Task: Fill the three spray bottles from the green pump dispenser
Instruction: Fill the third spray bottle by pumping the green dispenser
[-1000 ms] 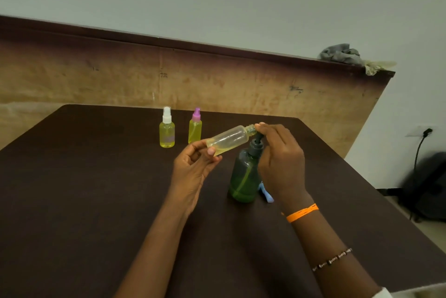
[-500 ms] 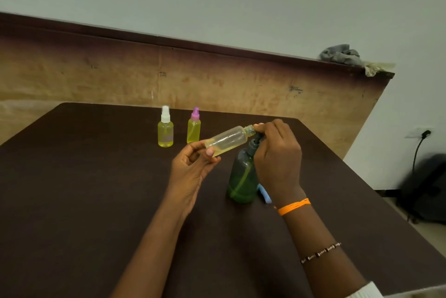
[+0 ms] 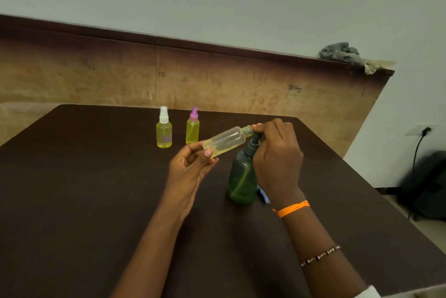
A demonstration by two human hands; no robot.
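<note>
The green pump dispenser [image 3: 242, 178] stands on the dark table [image 3: 84, 189]. My right hand [image 3: 277, 153] curls over its dark pump head, fingers on top. My left hand [image 3: 190, 167] pinches the base of an uncapped clear spray bottle [image 3: 225, 141], tilted almost flat with its threaded neck against the pump spout. Yellow liquid lies along its lower side. Behind stand two capped bottles of yellow liquid, one with a white sprayer [image 3: 164, 128] and one with a pink sprayer [image 3: 192, 126].
A blue object [image 3: 264, 195], partly hidden, lies on the table just right of the dispenser. A wooden board [image 3: 217, 80] rises behind the table, with a grey cloth [image 3: 340, 52] on its top edge. A dark bag [image 3: 427, 184] sits on the floor at right.
The hands, the tilted bottle and the dispenser keep the same arrangement. My right hand stays over the pump head; the camera view shifted slightly.
</note>
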